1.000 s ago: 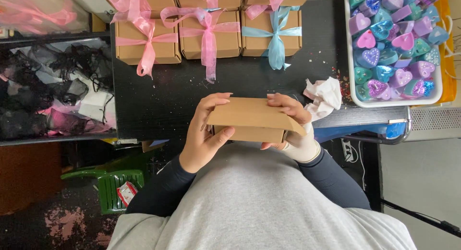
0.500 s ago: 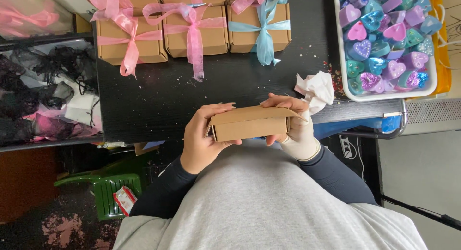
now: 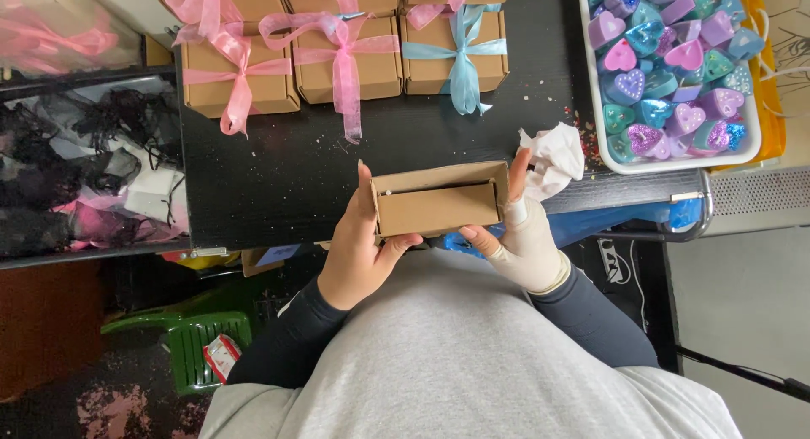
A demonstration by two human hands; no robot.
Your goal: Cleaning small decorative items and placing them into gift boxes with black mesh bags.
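Both hands hold a small brown cardboard box (image 3: 439,199) above the near edge of the black surface (image 3: 278,177), just in front of the person's grey top. The left hand (image 3: 359,249) has a closed grip on the box's left end; the right hand (image 3: 523,237), in a pale glove, has a closed grip on its right end. At 12 o'clock stand ribbon-tied boxes (image 3: 346,55); at 1 o'clock lies a crumpled white tissue (image 3: 548,156); at 2 o'clock is a white tray (image 3: 595,110) of glittery hearts.
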